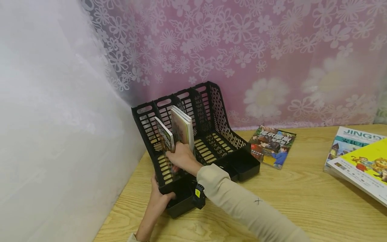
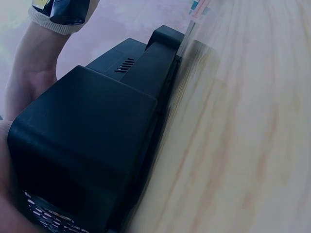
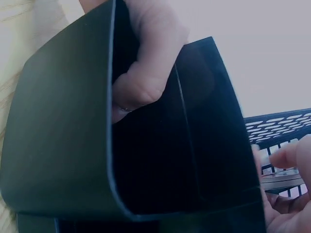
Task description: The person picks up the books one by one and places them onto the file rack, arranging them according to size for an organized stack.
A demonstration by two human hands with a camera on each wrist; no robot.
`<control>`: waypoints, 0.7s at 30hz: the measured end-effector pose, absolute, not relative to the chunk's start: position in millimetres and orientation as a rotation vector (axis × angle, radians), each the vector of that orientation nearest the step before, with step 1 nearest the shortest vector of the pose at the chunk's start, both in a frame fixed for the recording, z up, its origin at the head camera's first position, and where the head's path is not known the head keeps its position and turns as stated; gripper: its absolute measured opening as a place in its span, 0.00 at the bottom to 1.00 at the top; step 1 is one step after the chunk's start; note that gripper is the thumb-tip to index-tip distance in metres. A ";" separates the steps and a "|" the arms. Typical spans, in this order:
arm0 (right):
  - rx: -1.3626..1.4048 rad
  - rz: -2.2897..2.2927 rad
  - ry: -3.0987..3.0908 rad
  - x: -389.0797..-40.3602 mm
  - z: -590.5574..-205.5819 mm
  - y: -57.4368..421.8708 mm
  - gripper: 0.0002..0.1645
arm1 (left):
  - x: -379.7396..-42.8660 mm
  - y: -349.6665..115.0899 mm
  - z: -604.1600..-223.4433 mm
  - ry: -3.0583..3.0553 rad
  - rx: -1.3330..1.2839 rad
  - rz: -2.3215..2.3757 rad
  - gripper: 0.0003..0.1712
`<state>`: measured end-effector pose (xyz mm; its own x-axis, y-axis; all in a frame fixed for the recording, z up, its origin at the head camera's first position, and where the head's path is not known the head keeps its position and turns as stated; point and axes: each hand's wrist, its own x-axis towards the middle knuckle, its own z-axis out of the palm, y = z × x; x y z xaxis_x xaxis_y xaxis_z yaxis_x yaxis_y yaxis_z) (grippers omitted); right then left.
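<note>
A black slatted desk organizer (image 1: 217,101) stands on the table, divided into upright compartments with shallow trays (image 1: 181,205) at its front. My left hand (image 1: 160,196) grips its front left corner, the thumb hooked over the tray's rim; the right wrist view shows that thumb (image 3: 146,63) inside the tray. In the leftmost part, my right hand (image 1: 182,156) pinches the near edge of a thin book (image 1: 164,134) standing upright. Just right of it stand thicker pale books (image 1: 181,126), partly behind the right hand. Part of the right hand (image 3: 286,194) also shows in the right wrist view.
A comic-style book (image 1: 272,146) lies flat right of the organizer. Farther right, a yellow-covered book (image 1: 369,161) overlaps a teal-and-white one (image 1: 341,144). A white wall (image 1: 75,134) is close on the left, and a pink floral curtain (image 1: 242,67) hangs behind.
</note>
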<state>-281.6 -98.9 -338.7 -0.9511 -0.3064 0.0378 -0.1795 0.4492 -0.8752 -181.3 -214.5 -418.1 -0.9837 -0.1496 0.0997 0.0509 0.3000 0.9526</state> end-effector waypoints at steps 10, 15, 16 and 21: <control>-0.769 -1.434 2.933 -268.4 -320.6 -63.3 0.08 | -182.9 -214.2 -414.1 -2.402 0.074 -1.749 0.65; -0.772 -1.486 3.051 -272.8 -309.6 -34.0 0.09 | -182.2 -215.5 -413.7 -2.396 0.089 -1.777 0.66; -0.764 -1.475 3.067 -274.7 -307.0 -27.2 0.10 | -181.9 -216.2 -413.7 -2.393 0.096 -1.785 0.66; -0.622 -1.358 3.149 -287.1 -295.5 14.9 0.11 | -180.7 -219.5 -413.5 -2.378 0.105 -1.778 0.66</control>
<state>-287.1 14.9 -295.5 -0.8794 -0.1817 0.4400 -0.4447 0.6433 -0.6232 -180.7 -219.5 -413.5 -0.9831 -0.1576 0.0935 0.0451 0.2865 0.9570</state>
